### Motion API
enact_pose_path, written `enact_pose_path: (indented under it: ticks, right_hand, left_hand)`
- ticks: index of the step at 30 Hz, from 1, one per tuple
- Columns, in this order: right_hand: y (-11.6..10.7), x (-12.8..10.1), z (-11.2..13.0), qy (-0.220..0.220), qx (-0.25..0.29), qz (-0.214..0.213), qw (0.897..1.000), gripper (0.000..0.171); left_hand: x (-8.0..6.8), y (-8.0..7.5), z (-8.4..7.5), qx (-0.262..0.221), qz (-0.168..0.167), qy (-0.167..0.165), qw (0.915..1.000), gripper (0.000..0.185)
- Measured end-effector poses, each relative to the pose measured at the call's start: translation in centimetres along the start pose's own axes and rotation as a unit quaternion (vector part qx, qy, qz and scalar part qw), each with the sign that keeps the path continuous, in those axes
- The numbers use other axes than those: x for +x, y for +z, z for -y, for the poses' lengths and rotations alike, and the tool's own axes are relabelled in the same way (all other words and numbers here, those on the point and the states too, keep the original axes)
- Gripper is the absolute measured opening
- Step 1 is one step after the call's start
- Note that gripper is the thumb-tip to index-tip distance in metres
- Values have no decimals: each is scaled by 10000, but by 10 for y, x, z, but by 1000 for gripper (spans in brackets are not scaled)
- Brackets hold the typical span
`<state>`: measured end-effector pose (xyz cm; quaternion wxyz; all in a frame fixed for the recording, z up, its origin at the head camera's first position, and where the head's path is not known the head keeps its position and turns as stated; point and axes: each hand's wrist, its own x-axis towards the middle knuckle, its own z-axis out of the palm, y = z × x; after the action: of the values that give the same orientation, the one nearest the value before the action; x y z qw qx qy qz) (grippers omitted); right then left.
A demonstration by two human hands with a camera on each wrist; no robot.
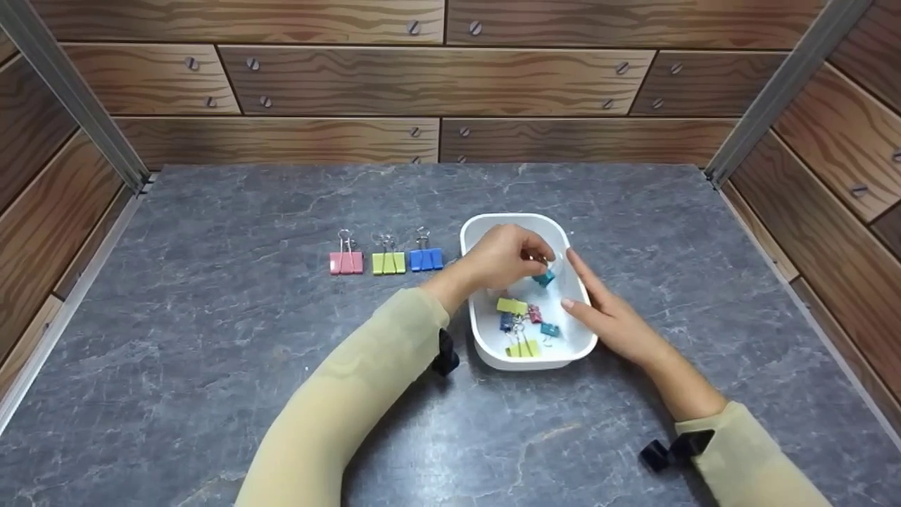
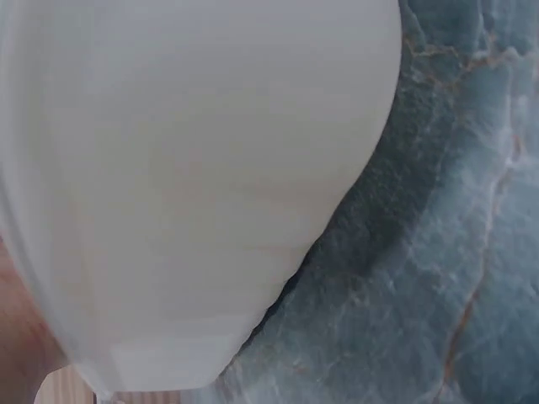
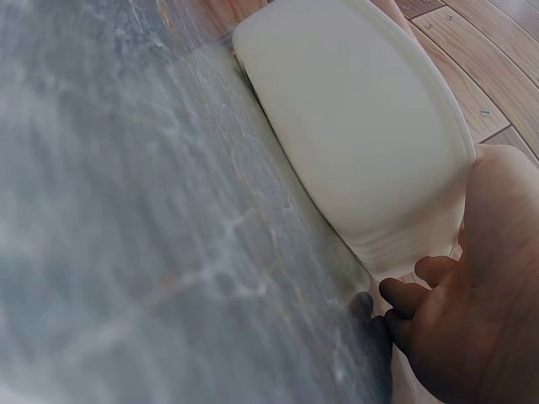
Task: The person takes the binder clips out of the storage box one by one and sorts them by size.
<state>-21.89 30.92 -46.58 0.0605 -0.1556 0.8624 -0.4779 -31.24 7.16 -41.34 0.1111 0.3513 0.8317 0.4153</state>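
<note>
A person sits at a grey stone-patterned counter (image 1: 211, 338) walled on three sides by wood panels. A white tub (image 1: 517, 224) stands just right of centre. The left hand (image 1: 501, 255) reaches over the tub's near-left rim, its fingers pinching a teal binder clip (image 1: 543, 278) lifted just above the tub's floor. The right hand (image 1: 607, 310) rests against the tub's right wall, fingers straight and relaxed, steadying it and grasping nothing.

Three clips lie in a neat row on the counter to the left of the tub: a pink clip (image 1: 346, 262), a green clip (image 1: 388, 262) and a blue clip (image 1: 426, 258), the blue one nearest the tub. Several more clips, yellow, pink, blue and teal, sit in a small heap (image 1: 524, 325) in the tub. Judging by this, the laying-out looks under halfway, with the teal one in hand.

Open counter lies left of the pink clip and in front of the row; the blue clip sits near the tub
</note>
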Motion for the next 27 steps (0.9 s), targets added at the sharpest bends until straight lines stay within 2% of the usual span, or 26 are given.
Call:
enact_pose_path:
  ticks: [6, 10, 13, 21, 27]
  right_hand:
    - [-1, 1, -1, 36, 91, 41, 9999, 76]
    - [-1, 1, -1, 71, 79, 18, 9999, 77]
    - [-1, 1, -1, 100, -43, -14, 9999, 77]
    - [-1, 2, -1, 39, -34, -45, 10000, 75]
    - [-1, 3, -3, 43, 28, -1, 10000, 75]
  left_hand:
    - [-10, -22, -10, -29, -678, 28, 9977, 20]
    - [-21, -44, -17, -208, -1044, -32, 9943, 20]
    - [-31, -62, -19, -349, -1198, -72, 9922, 19]
    - [-65, -107, -12, -621, -1656, -157, 9841, 18]
    - [-94, -130, -2, -558, -1876, -545, 9792, 15]
